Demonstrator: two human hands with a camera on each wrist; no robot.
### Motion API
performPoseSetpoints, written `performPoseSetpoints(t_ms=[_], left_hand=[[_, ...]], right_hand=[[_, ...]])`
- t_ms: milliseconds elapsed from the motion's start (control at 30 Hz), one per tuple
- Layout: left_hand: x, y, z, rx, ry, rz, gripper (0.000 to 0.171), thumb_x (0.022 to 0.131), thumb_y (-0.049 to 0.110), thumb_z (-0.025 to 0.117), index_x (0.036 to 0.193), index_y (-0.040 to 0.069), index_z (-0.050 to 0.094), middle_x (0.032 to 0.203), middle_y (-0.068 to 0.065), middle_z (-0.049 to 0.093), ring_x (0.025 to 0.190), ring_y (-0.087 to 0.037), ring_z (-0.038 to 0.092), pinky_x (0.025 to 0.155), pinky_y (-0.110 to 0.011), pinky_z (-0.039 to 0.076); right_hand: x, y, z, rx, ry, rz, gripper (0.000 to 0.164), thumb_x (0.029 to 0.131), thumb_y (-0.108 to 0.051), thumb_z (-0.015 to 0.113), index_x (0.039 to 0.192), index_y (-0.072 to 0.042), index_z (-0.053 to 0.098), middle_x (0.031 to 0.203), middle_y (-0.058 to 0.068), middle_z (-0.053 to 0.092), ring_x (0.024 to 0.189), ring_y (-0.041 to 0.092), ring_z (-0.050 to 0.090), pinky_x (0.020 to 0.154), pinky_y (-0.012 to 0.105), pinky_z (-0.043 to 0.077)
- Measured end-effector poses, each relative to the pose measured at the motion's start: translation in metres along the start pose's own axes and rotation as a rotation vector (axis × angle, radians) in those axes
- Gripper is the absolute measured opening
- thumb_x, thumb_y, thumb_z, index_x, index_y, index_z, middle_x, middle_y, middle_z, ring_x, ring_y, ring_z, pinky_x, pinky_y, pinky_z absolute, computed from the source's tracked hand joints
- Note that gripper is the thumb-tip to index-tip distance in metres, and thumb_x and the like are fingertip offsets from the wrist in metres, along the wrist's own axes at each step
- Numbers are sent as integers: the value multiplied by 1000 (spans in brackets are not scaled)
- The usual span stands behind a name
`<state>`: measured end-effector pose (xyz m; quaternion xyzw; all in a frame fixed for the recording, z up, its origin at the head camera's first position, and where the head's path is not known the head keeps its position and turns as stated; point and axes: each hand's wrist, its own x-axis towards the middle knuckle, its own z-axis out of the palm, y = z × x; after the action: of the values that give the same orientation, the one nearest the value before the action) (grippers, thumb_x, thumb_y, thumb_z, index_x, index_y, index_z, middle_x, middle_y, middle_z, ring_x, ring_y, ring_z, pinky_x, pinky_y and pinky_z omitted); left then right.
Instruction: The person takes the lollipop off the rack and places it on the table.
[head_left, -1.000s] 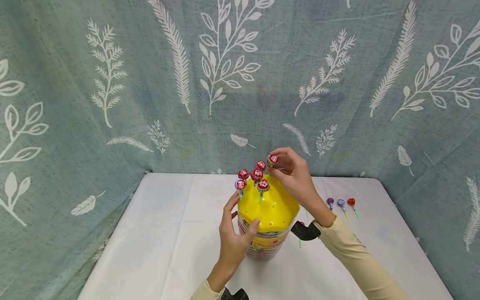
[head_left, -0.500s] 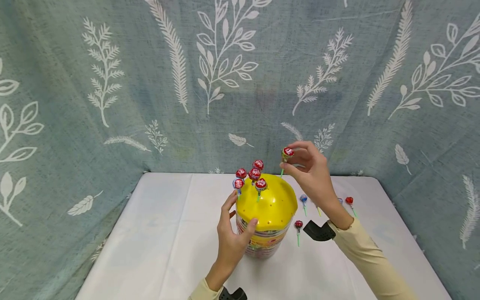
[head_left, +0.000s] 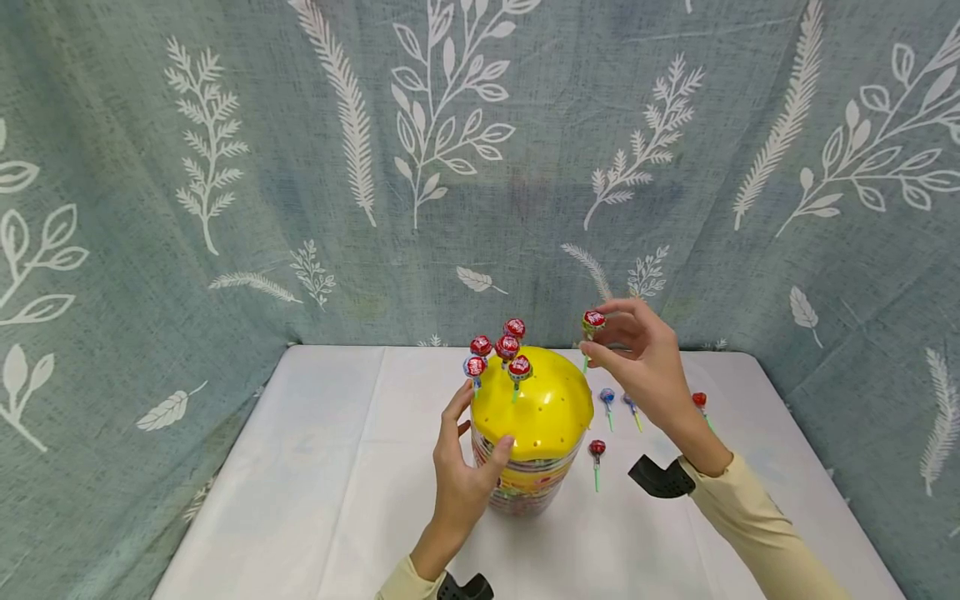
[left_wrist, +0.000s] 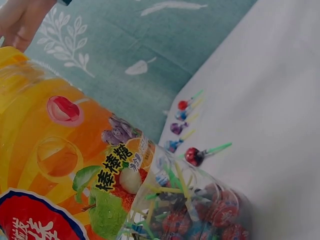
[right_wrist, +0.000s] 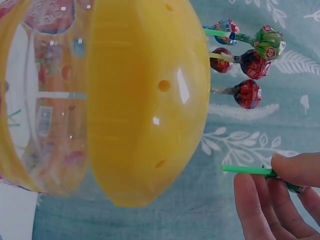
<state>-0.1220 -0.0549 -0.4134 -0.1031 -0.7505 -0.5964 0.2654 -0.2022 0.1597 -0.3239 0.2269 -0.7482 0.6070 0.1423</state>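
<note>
A clear plastic jar [head_left: 525,502] with a yellow domed lid [head_left: 555,417] stands on the table. My left hand [head_left: 461,483] grips it from the near left, thumb at the front of the lid. Several lollipops [head_left: 507,347] stick up out of small holes in the lid's far left part. To the right of the lid, my right hand [head_left: 645,358] holds a lollipop [head_left: 594,320] in a pinch. Its green stick [right_wrist: 245,170] points toward the lid in the right wrist view, and the fingers partly cover the wrapped head. Holes show bare on the lid's side there.
Right of the jar, a dark red lollipop [head_left: 597,448], a blue one [head_left: 607,397] and a red one [head_left: 700,400] lie on the white table [head_left: 300,467], with others close by. More lollipops [left_wrist: 220,215] fill the bottom of the jar. A patterned cloth [head_left: 480,208] hangs behind.
My right hand has moved from over the lid's far edge out to the right, carrying the lollipop with it. The left hand keeps its hold on the jar.
</note>
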Motion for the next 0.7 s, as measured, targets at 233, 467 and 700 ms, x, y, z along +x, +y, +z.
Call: performPoseSetpoints(t_ms=[233,467,700], left_hand=[[-1,-1,0,1,3,2,64,80,14,65,136,0,39,143,-9,42,126,-27,42,90,-58,39],[-1,-1,0,10,7,17,64,80,14,65,136,-1,39,142,-11,42,126,-27,42,90,-57,40],[-1,2,0,1,0,6,63,80,14,65,136,-2,39,142,-11,42,126,-28,41,90,-60,38]], right_hand=[[-9,4,-8,-2,4,12,41,80,5,70,117,-3,55,91,17,63,74,26,64,62,37,56],[-20,9,-15,-23,0,48,41,80,3,71,117,-3,55,90,17,62,74,26,65,61,36,56],[-30,16,-21,-25,-7,101,44,80,3,71,119,-3,53,90,19,62,74,26,65,62,37,56]])
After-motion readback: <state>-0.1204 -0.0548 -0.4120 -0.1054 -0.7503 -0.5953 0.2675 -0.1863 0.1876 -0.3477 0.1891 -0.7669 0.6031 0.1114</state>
